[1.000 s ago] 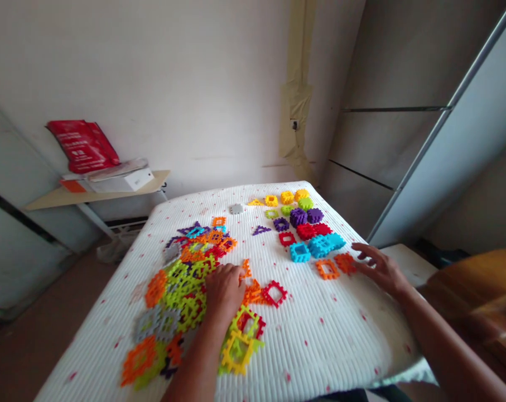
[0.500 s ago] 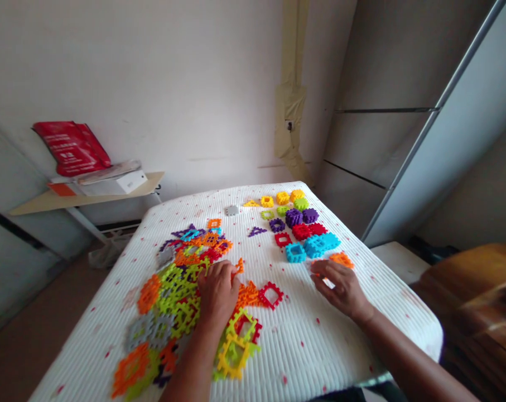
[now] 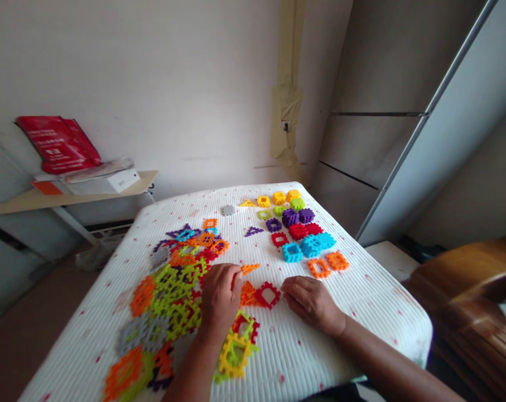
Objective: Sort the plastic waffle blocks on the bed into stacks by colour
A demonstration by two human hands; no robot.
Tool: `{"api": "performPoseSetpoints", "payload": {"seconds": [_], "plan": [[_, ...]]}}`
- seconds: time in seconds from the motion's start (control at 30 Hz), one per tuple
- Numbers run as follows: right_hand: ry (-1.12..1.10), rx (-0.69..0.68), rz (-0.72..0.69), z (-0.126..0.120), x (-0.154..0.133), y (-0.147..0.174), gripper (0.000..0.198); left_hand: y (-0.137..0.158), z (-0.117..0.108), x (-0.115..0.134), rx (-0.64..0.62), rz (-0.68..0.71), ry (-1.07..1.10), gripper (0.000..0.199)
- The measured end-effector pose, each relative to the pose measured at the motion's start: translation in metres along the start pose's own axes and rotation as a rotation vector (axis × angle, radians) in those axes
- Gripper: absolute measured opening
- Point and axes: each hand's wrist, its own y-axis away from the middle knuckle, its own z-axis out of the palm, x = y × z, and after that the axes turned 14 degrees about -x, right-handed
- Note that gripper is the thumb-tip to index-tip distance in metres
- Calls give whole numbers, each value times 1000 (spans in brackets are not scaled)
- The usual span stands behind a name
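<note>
My left hand (image 3: 222, 296) is closed, pinching an orange triangular plastic piece (image 3: 250, 269) that sticks out to the right of its thumb. Below that piece lie a few orange interlocking pieces (image 3: 247, 294) and a red square frame (image 3: 268, 295). My right hand (image 3: 313, 304) hovers just right of the red frame, fingers curled together, with nothing visible in them. Beyond it lie an orange square frame (image 3: 318, 268) and a solid-looking orange piece (image 3: 337, 261). A mixed heap of green pieces (image 3: 179, 290) spreads left of my left hand.
Blue pieces (image 3: 312, 245), red pieces (image 3: 305, 230), purple pieces (image 3: 292, 218) and yellow pieces (image 3: 279, 197) stand in rows at the far right. A grey piece (image 3: 228, 210) and a purple triangle (image 3: 254, 230) lie mid-table on the white quilted cover (image 3: 353, 346). A wooden chair (image 3: 466, 290) stands right.
My right hand has left the orange square frame, now lying beside the other orange piece, and moved left toward the red frame. The orange triangle in my left hand has tilted to the right.
</note>
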Motion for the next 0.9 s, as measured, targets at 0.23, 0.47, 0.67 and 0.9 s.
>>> {"api": "performPoseSetpoints", "payload": {"seconds": [0.23, 0.47, 0.67, 0.9], "plan": [[9, -49, 13, 3, 1, -2, 16, 3, 5, -20, -15, -389, 232, 18], [-24, -138, 76, 6, 3, 0, 18, 1, -2, -23, 101, -559, 418, 22], [3, -247, 180, 12, 2, -4, 15, -1, -6, -22, 187, -619, 526, 22], [86, -331, 191, 19, -9, -26, 17, 2, -4, -31, 368, -656, 684, 24]]}}
